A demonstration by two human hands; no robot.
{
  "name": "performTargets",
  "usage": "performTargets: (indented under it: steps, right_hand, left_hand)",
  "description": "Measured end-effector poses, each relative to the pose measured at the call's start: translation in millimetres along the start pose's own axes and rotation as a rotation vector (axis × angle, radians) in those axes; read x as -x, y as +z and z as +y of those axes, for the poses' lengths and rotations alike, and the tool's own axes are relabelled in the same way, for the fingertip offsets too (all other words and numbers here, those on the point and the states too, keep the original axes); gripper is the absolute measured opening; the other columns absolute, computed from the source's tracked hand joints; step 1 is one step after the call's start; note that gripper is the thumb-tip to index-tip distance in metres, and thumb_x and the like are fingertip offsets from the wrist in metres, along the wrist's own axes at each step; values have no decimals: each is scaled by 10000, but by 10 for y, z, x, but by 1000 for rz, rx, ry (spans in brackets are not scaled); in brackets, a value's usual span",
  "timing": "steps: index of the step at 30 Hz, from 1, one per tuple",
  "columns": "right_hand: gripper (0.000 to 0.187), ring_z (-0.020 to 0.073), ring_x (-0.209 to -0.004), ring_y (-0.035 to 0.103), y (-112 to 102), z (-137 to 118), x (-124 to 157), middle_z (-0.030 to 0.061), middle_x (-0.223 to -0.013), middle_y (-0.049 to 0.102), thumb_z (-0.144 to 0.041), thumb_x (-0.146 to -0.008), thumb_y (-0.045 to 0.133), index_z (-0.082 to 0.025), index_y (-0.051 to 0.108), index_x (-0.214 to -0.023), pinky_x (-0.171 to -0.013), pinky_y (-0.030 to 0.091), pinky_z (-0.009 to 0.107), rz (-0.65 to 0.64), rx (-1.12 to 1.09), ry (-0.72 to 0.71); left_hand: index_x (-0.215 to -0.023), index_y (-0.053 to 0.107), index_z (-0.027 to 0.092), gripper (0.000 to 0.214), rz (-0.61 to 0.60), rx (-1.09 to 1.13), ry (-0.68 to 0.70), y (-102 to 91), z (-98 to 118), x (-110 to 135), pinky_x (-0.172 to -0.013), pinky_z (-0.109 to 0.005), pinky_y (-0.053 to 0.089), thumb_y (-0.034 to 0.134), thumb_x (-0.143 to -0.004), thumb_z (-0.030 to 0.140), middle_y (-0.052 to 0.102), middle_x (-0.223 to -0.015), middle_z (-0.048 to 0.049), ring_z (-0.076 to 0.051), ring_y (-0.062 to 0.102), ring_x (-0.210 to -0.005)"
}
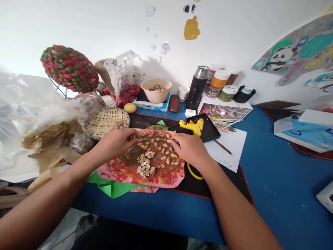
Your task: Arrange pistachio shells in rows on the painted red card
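A red-and-orange painted sheet of paper (114, 170) lies before me, with peanuts (156, 144) scattered over its upper and right part. Split peanut shells (145, 170) are heaped near its lower middle. My left hand (117, 141) hovers at the sheet's left edge, by the woven basket; its fingers are curled, with a gap between thumb and forefinger and nothing visible in it. At the right edge, my right hand (189, 148) has its fingertips pinched together at a peanut (168, 141), partly hidden by them.
The woven basket (100, 125) holds some shells. A yellow glue gun (194, 126) rests on a black tray (212, 130). Behind stand a bowl (156, 95), a cup (183, 93), a black flask (196, 91) and jars (220, 80). Plastic bags (39, 104) crowd the left; pencilled paper (234, 149) lies right.
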State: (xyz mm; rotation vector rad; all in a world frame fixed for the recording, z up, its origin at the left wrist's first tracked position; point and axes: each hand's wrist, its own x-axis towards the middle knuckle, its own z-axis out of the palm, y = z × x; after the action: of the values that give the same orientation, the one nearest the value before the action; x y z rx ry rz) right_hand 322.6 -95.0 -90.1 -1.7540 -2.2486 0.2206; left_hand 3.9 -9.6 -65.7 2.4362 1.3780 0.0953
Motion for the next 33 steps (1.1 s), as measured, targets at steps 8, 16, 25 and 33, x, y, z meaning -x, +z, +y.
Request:
performTargets:
  steps: [8, 16, 25, 33]
  right_hand:
    - [252, 243, -1011, 851, 2, -5, -13, 68, -1185, 933, -303, -1244, 656, -235, 878, -1145, -749, 414, 340, -4, 16, 3]
    - [235, 245, -1035, 860, -22, -43, -13, 71, -1204, 934, -314, -1253, 669, -239, 885, -1198, -764, 426, 341, -24, 21, 15]
    - [275, 250, -1028, 854, -49, -67, -19, 78, -1191, 931, -321, -1262, 643, -232, 892, -1187, -750, 422, 346, -35, 31, 15]
    - [253, 255, -990, 848, -41, -68, -18, 94, -1165, 926, -341, -1257, 658, -238, 888, -1230, -743, 407, 344, -29, 51, 20]
  left_hand:
    - [-1096, 854, 277, 211, -70, 9, 181, 206, 268, 167, -766, -343, 497, 686, -1104, 403, 905, -1006, -47, -264, 807, -900]
    - [-1037, 833, 273, 152, -82, -26, 177, 226, 304, 98, -693, -332, 445, 715, -1082, 358, 881, -931, -24, -230, 743, -767]
    - [-1003, 820, 279, 174, -76, 6, 168, 195, 276, 108, -694, -337, 441, 697, -1071, 382, 881, -924, -8, -223, 752, -774]
    - [-1012, 771, 238, 189, 53, -113, 295, 222, 536, 43, -767, -365, 471, 684, -1142, 343, 842, -967, -56, -253, 770, -860]
